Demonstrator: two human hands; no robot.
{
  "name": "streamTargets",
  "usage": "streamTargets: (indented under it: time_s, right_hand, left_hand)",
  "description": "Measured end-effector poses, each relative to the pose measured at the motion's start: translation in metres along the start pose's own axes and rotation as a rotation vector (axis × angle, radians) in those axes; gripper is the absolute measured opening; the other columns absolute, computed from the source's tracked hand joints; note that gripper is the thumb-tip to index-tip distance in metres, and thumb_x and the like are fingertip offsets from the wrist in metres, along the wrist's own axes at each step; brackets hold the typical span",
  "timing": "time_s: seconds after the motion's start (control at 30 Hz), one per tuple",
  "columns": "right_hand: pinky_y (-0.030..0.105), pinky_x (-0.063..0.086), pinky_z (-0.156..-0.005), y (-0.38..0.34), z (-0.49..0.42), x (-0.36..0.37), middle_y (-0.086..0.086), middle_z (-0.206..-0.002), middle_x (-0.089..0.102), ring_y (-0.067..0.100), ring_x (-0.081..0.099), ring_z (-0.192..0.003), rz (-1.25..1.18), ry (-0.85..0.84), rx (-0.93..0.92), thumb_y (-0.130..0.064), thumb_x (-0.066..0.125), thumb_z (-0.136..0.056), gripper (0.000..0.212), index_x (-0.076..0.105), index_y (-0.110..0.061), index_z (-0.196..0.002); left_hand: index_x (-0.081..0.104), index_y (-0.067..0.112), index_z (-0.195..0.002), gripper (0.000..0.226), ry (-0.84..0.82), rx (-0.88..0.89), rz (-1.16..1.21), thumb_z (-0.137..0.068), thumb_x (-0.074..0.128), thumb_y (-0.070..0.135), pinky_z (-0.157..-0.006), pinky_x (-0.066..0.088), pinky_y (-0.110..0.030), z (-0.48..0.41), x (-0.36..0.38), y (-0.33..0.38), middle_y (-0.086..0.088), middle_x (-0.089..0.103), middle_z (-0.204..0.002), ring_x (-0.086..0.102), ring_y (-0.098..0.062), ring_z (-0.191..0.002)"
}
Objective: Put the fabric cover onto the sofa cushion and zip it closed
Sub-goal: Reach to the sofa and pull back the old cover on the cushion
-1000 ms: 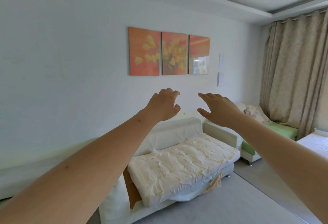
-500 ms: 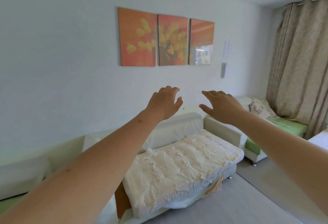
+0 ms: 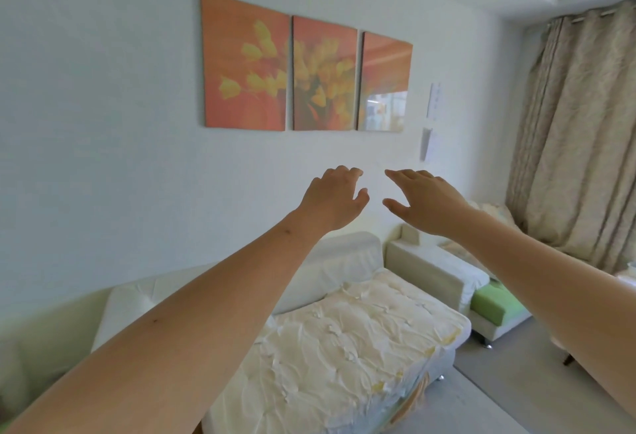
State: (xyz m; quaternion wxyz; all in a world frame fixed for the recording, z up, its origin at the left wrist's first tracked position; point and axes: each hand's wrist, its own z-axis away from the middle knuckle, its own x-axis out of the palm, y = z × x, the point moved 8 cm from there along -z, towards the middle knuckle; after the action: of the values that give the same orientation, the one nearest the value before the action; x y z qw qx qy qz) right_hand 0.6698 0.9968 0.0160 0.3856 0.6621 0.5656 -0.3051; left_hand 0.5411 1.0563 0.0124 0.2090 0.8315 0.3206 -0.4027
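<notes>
— Where are the hands?
— Both bare arms are stretched out into the air in front of the white wall. The left hand (image 3: 332, 201) and the right hand (image 3: 428, 204) hang side by side, near each other but not touching, backs toward the camera.
— And each grip?
— Apart on both: fingers loosely bent, thumbs spread, nothing held.
— The sofa cushion?
— The cream sofa cushion (image 3: 344, 347) lies flat on the seat of the white sofa (image 3: 340, 268), well below the hands, its top crumpled. I cannot tell whether a fabric cover is on it.
— Around it?
— Three orange flower panels (image 3: 306, 72) hang on the wall above, a beige curtain (image 3: 578, 141) is at the right, and a green seat pad (image 3: 492, 302) lies beside the sofa's arm.
</notes>
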Motion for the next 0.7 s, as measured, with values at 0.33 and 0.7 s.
streamTargets:
  time_s: [0.33,0.7]
  right_hand:
    - [0.038,0.036,-0.103,0.065,-0.095,0.110,-0.002,-0.148,0.040,0.023,0.040,-0.131,-0.068,-0.034,0.003,-0.051,0.037,-0.097,0.062,0.025,-0.021,-0.150]
    - [0.037,0.036,-0.104,0.196,-0.223,0.201,-0.004,-0.149,0.038,0.021,0.038,-0.133,-0.168,0.042,-0.078,-0.052,0.037,-0.097,0.063,0.022,-0.022,-0.150]
  left_hand:
    - [0.040,0.017,-0.144,0.049,-0.051,-0.012,-0.030,-0.100,0.038,0.038,-0.101,0.039,-0.043,-0.105,0.098,-0.040,-0.006,0.047,-0.143,0.044,-0.026,-0.128]
    - [0.040,0.017,-0.144,0.048,-0.052,-0.076,-0.117,-0.100,0.039,0.037,-0.100,0.040,-0.042,-0.269,0.215,-0.048,-0.006,0.047,-0.143,0.044,-0.028,-0.127]
